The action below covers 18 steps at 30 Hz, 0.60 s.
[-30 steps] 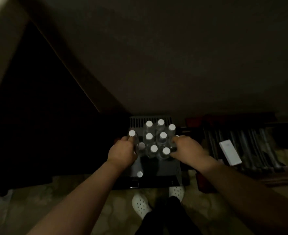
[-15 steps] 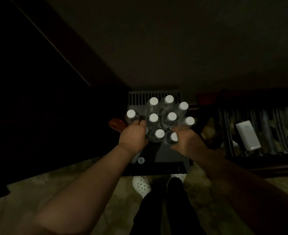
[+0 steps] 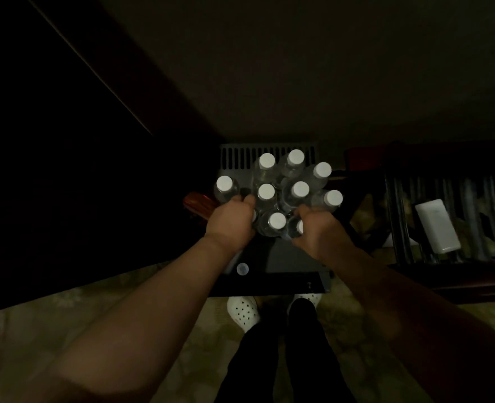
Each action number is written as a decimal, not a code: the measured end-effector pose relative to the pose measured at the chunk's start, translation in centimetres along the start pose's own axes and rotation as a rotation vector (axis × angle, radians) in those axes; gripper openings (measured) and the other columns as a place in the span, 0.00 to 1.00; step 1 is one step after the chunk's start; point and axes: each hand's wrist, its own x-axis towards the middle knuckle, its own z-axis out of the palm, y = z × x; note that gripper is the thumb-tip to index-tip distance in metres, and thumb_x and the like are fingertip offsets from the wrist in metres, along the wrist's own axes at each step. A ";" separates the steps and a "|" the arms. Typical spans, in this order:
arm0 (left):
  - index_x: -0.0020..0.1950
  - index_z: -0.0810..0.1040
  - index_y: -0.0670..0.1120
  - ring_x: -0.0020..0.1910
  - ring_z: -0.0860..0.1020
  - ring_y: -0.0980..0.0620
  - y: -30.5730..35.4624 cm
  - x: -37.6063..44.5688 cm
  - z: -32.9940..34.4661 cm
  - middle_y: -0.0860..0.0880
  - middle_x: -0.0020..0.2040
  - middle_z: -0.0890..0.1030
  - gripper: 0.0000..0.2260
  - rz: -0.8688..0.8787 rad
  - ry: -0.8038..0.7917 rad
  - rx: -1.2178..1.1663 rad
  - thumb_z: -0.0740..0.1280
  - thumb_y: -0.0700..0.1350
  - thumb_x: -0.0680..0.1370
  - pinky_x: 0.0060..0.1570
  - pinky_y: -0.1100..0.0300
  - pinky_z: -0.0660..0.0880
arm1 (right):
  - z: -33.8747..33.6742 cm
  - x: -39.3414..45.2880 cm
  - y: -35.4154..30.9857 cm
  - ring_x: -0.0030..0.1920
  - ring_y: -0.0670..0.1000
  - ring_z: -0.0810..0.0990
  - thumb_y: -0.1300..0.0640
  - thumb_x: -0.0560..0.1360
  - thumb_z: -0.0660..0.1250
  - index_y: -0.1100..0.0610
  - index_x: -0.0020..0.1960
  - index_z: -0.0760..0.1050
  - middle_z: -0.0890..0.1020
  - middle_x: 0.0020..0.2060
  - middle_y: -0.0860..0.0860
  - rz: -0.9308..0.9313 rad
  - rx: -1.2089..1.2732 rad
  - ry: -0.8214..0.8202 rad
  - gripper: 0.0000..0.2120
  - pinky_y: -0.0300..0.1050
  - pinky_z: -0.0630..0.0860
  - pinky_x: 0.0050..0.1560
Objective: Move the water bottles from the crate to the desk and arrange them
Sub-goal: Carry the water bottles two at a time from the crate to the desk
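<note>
Two bare arms reach forward over white holey shoes (image 3: 243, 311) and a pale patterned floor (image 3: 22, 338). The left hand (image 3: 231, 221) curls its fingers round a bottle at the cluster's 8 o'clock edge, and the right hand (image 3: 316, 228) curls round one at 4 o'clock. The clear, round plastic bottles (image 3: 281, 187) with flat white caps stand close together in the dark crate (image 3: 269, 151), whose far wall at 12 o'clock is slotted; one lone cap (image 3: 242, 269) sits near 7 o'clock.
</note>
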 end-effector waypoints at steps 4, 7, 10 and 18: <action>0.63 0.69 0.44 0.53 0.79 0.38 0.5 -0.6 -0.2 0.41 0.59 0.75 0.22 -0.003 -0.001 0.029 0.71 0.46 0.73 0.43 0.52 0.72 | -0.7 0.3 -0.6 0.60 0.58 0.77 0.51 0.69 0.75 0.55 0.66 0.71 0.77 0.58 0.57 0.120 0.009 -0.129 0.28 0.49 0.74 0.60; 0.62 0.70 0.44 0.53 0.79 0.38 0.7 -1.9 -0.7 0.41 0.60 0.74 0.19 -0.008 0.001 0.030 0.71 0.44 0.73 0.41 0.53 0.70 | -1.6 -0.6 -1.0 0.61 0.58 0.77 0.50 0.69 0.75 0.52 0.66 0.71 0.78 0.60 0.56 0.137 0.052 -0.126 0.28 0.51 0.75 0.61; 0.61 0.70 0.45 0.52 0.79 0.40 1.0 -3.8 -2.2 0.43 0.59 0.75 0.19 0.004 0.030 0.038 0.71 0.48 0.74 0.41 0.53 0.71 | -3.7 -2.6 -1.6 0.61 0.58 0.77 0.53 0.71 0.75 0.54 0.67 0.71 0.77 0.61 0.57 0.150 0.092 -0.121 0.27 0.49 0.75 0.61; 0.58 0.73 0.48 0.51 0.79 0.43 5.1 -10.3 -11.7 0.45 0.54 0.77 0.19 0.025 0.105 0.058 0.71 0.52 0.71 0.47 0.52 0.77 | -13.0 -9.5 -3.5 0.56 0.55 0.78 0.50 0.71 0.74 0.54 0.65 0.73 0.77 0.56 0.56 0.164 0.007 -0.082 0.25 0.45 0.75 0.51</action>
